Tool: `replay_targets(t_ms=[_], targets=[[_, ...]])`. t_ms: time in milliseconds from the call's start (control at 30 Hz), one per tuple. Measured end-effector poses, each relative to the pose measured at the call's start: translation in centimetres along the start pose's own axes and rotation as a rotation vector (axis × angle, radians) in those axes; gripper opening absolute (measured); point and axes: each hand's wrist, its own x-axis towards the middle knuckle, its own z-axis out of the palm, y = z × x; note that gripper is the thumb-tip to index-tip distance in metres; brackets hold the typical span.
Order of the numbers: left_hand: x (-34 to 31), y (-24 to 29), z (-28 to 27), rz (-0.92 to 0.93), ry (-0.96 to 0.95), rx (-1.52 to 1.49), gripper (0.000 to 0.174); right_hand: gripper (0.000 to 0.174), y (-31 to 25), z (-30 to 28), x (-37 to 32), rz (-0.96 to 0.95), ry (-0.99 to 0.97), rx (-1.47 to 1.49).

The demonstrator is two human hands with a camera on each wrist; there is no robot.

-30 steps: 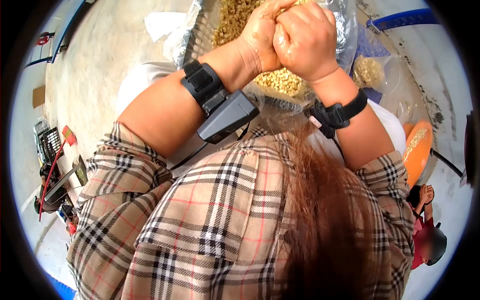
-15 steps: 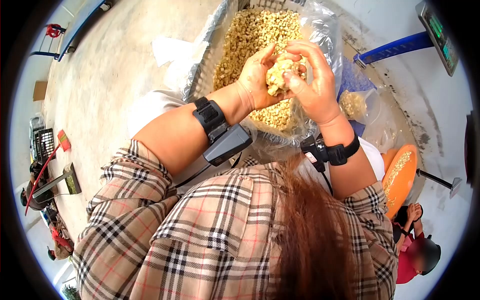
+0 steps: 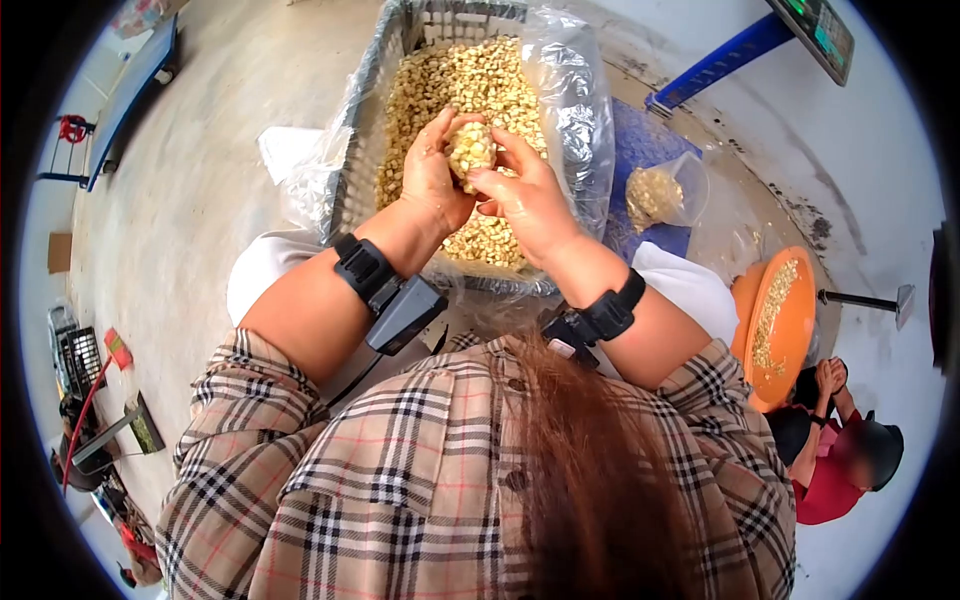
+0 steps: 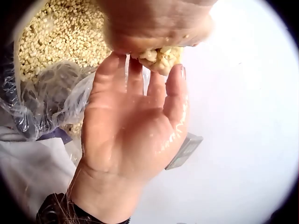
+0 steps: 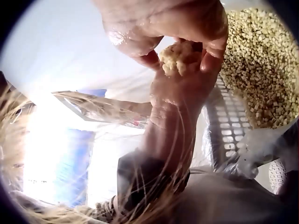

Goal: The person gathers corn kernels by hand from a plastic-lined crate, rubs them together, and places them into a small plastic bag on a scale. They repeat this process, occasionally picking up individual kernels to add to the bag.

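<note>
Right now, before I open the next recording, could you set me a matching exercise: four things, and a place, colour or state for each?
1. clump of pale pieces
2. basin
3. display post
4. crate

A. blue
B. lined with clear plastic
C. between the left hand and the right hand
D. orange

Pairs: 1-C; 2-D; 3-A; 4-B

I count one left hand [image 3: 432, 178], one right hand [image 3: 535, 205], two wrist straps [image 3: 365, 268], one clump of pieces [image 3: 472, 150], one crate [image 3: 470, 9], one filled plastic bag [image 3: 652, 195], one orange basin [image 3: 800, 308] and one scale [image 3: 825, 35]. One person in red [image 3: 830, 475] is on the right, and perhaps two more people [image 3: 143, 568] at the blurred left edge.
</note>
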Motion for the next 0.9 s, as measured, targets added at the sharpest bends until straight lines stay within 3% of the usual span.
replay_targets(t_ms=[200,267,533,900], targets=[[-0.8,-1.2,0.5,0.07,0.03,0.18,0.034,0.056,1.2,-0.4,1.0,-0.022,0.011,-0.06],[-1.2,-1.4,0.7,0.067,0.039,0.243,0.034,0.046,1.2,-0.3,0.9,0.012,0.029,0.029],[-1.9,-0.8,1.1,0.072,-0.016,0.281,0.039,0.037,1.9,-1.8,1.5,0.097,-0.027,0.243],[-2.8,0.7,1.9,0.104,-0.158,0.434,0.046,0.05,2.3,-4.2,2.2,0.139,-0.231,0.529]])
